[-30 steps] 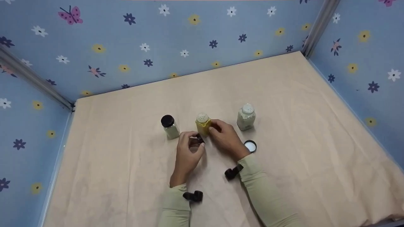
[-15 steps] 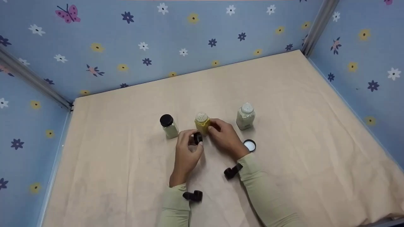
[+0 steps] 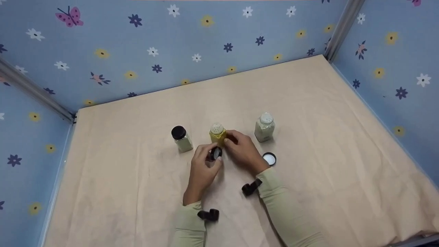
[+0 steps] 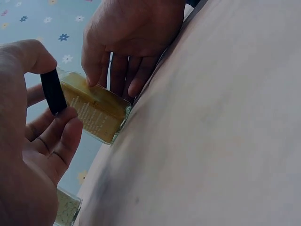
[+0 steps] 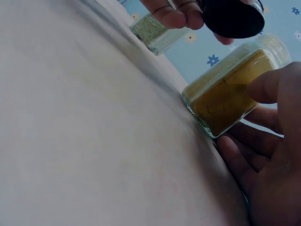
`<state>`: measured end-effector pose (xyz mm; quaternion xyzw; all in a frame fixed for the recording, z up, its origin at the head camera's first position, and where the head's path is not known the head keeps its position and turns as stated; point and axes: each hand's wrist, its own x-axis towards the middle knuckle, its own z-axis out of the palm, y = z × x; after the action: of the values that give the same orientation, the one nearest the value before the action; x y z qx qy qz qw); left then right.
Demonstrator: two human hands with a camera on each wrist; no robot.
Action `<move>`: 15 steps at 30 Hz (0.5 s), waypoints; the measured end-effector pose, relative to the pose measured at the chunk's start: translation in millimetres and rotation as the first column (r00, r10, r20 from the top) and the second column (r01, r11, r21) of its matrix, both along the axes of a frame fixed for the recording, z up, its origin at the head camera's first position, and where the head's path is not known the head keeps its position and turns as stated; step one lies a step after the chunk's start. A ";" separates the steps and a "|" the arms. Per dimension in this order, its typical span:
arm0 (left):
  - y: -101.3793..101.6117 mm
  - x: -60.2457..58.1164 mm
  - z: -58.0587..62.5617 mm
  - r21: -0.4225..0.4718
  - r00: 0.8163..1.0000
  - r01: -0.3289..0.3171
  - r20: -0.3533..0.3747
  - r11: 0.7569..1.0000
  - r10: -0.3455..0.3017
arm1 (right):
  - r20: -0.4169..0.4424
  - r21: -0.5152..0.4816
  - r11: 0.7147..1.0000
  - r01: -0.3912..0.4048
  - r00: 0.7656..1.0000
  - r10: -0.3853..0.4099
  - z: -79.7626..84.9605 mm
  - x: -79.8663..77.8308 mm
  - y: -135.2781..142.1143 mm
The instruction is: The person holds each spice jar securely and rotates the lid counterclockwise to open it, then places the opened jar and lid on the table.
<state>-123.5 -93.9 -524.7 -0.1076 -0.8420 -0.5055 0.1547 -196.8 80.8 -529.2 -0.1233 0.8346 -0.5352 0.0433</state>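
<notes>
My left hand (image 3: 202, 168) pinches a round black lid (image 3: 215, 153) by its rim between thumb and fingers. The lid's hollow side is turned up toward the head camera, just in front of a glass spice jar (image 3: 217, 137) of yellow powder. That jar stands upright on the cloth, its pale shaker top with small holes uncovered. From the right side, my right hand (image 3: 244, 151) holds it with thumb and fingers. In the left wrist view the lid (image 4: 53, 92) appears edge-on beside the yellow jar (image 4: 96, 110), which has pale printing on its face.
A jar of green contents with a black lid (image 3: 182, 138) stands to the left. At the right is a pale green jar (image 3: 264, 128) with a bare shaker top. Another black lid (image 3: 269, 159), white inside, lies by my right wrist. Flowered walls (image 3: 205, 44) border the cloth-covered table (image 3: 113, 164).
The black lid in my left hand has turned from nearly edge-on to show its hollow inside. My right hand keeps its hold on the yellow jar, which stays in place.
</notes>
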 end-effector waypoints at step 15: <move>1.7 1.0 -0.7 -0.061 0.996 0.081 0.050 0.995 -0.078 | -0.022 -0.008 1.000 -0.010 1.000 0.010 0.9 0.2 0.2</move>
<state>-122.5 -92.2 -525.4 -0.1335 -0.8559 -0.4871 0.1108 -196.6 81.0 -528.3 -0.1338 0.8322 -0.5368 0.0363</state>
